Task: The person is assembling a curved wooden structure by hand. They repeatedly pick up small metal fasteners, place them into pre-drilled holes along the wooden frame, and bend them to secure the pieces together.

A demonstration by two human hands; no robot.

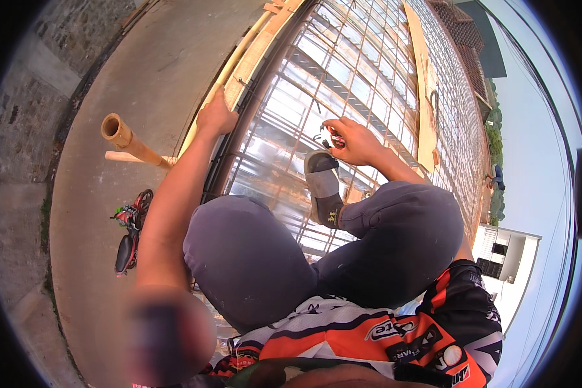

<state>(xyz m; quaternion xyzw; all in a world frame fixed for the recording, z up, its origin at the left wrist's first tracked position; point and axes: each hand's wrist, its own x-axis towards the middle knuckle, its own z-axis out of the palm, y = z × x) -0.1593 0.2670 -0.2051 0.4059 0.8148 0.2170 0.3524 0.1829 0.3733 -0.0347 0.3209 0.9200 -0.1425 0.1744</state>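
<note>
Two hands of mine are at work here: the right hand point(355, 141) is closed around a small red-handled tool point(335, 138), and the left hand point(217, 119) is on the pale timber point(251, 66) along the edge, its fingers hidden, so I cannot tell whether it grips hard or only rests. The tool is above the steel mesh point(368, 72), just beyond the toe of my shoe point(323, 178); its working end is too small to read, and whether it touches a bar I cannot tell. To do this well, I would keep the left hand firm on the timber as a brace, since the road point(97, 258) with a parked motorcycle point(133, 231) lies beyond that side. I would set the tool squarely on the bar before squeezing, turn from the wrist rather than the shoulder, and keep its tip away from my toe. The shiny sheeting point(257, 171) under the bars could glare and probably gives poor footing, so my weight would be better spread over several bars than leaned outward.
</note>
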